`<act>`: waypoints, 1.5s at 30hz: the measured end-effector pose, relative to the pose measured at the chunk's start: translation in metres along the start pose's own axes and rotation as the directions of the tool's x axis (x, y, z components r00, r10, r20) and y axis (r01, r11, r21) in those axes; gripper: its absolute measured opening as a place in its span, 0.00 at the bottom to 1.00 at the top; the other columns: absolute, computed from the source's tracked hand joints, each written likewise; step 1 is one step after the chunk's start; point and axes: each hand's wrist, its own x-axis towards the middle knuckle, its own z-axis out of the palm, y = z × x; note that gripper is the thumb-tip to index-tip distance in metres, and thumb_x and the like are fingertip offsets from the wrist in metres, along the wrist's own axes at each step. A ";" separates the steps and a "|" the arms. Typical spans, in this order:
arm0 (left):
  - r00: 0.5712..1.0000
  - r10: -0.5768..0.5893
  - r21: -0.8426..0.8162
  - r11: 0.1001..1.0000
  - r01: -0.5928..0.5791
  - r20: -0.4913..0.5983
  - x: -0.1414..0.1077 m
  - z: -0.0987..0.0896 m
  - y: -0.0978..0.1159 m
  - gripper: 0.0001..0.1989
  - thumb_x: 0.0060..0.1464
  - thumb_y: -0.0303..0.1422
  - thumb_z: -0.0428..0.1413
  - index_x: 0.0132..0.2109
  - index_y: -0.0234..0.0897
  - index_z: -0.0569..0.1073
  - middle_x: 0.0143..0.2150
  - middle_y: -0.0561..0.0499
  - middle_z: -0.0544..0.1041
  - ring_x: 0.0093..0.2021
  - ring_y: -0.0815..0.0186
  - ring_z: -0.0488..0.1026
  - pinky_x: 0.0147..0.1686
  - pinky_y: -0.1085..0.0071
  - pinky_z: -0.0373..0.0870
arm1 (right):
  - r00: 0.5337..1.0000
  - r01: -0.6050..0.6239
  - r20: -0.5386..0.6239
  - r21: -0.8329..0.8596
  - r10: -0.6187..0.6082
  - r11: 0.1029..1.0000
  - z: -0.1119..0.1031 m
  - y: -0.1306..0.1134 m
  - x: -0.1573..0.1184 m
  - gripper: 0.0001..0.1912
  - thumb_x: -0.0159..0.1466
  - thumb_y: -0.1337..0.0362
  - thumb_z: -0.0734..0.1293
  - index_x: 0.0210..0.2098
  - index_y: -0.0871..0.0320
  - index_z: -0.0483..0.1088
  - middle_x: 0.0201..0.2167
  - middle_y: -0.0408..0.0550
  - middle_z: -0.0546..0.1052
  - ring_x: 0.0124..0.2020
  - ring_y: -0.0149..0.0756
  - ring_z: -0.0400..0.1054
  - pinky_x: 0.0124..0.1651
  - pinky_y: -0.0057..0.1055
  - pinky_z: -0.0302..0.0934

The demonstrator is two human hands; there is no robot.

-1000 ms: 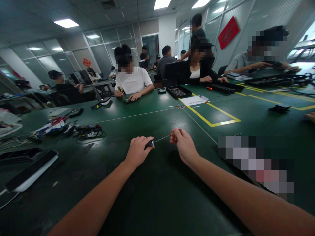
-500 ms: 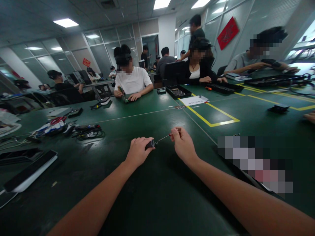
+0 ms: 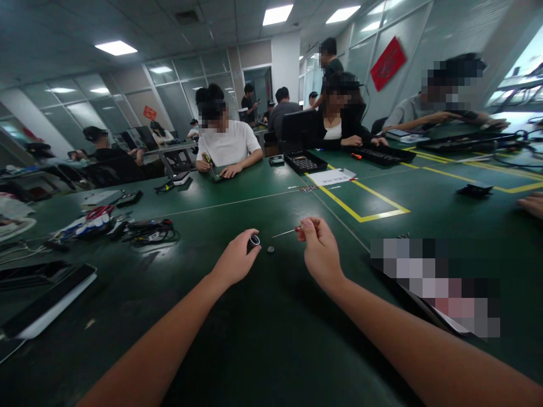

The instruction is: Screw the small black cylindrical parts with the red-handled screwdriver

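Note:
A short black cylinder (image 3: pixel 253 242) with a pale ring at its open end is held between the thumb and fingers of my left hand (image 3: pixel 236 257). My right hand (image 3: pixel 321 249) grips a screwdriver (image 3: pixel 299 230) by its reddish handle, and the thin shaft points left, its tip apart from the cylinder. Between my two hands, a small round dark part (image 3: pixel 270 249) lies on the green table (image 3: pixel 254 345), touched by neither hand.
Bundled cables (image 3: pixel 153 232) lie at the left, above a black and white case (image 3: pixel 51 302). A black tray (image 3: pixel 305 161) and a paper sheet (image 3: pixel 333 177) sit ahead. People work across the table; a person's hand (image 3: pixel 532 203) rests at the right edge.
The small round part now lies separately on the table, away from the cylinder's end. My left hand has drawn the cylinder slightly left, and the screwdriver tip has lifted.

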 end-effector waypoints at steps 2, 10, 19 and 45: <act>0.998 -0.035 0.013 0.999 0.035 0.046 0.006 -0.001 0.001 0.16 0.63 0.31 0.54 0.57 0.40 0.70 0.54 0.45 0.74 0.52 0.58 0.72 0.52 0.64 0.69 | 1.000 -0.001 -0.005 0.005 0.001 1.000 -0.001 -0.002 0.000 0.14 0.69 0.51 0.60 0.39 0.54 0.68 0.31 0.45 0.74 0.34 0.39 0.69 0.42 0.39 0.62; 0.972 -0.088 0.174 0.983 0.051 0.216 0.026 0.012 0.004 0.11 0.58 0.38 0.61 0.47 0.41 0.76 0.40 0.48 0.78 0.38 0.59 0.75 0.34 0.68 0.66 | 1.000 0.018 0.016 -0.013 -0.017 1.000 -0.001 -0.005 -0.002 0.14 0.70 0.51 0.59 0.39 0.54 0.68 0.30 0.45 0.75 0.33 0.38 0.70 0.41 0.38 0.63; 0.954 -0.046 0.225 0.974 -0.022 0.295 0.033 0.016 0.007 0.13 0.57 0.39 0.62 0.50 0.47 0.79 0.44 0.49 0.80 0.42 0.58 0.77 0.38 0.68 0.69 | 0.998 0.013 0.060 0.015 -0.014 1.000 0.000 0.002 -0.003 0.14 0.70 0.51 0.60 0.40 0.53 0.68 0.31 0.45 0.75 0.34 0.38 0.69 0.42 0.38 0.63; 0.795 -0.598 -0.967 0.126 0.220 0.103 -0.041 -0.112 -0.066 0.07 0.60 0.29 0.49 0.40 0.33 0.72 0.28 0.52 0.66 0.20 0.73 0.58 0.15 0.81 0.54 | 0.993 -0.025 0.112 0.020 0.022 0.999 -0.001 0.003 -0.002 0.15 0.70 0.49 0.60 0.39 0.54 0.69 0.31 0.45 0.75 0.34 0.39 0.70 0.41 0.38 0.63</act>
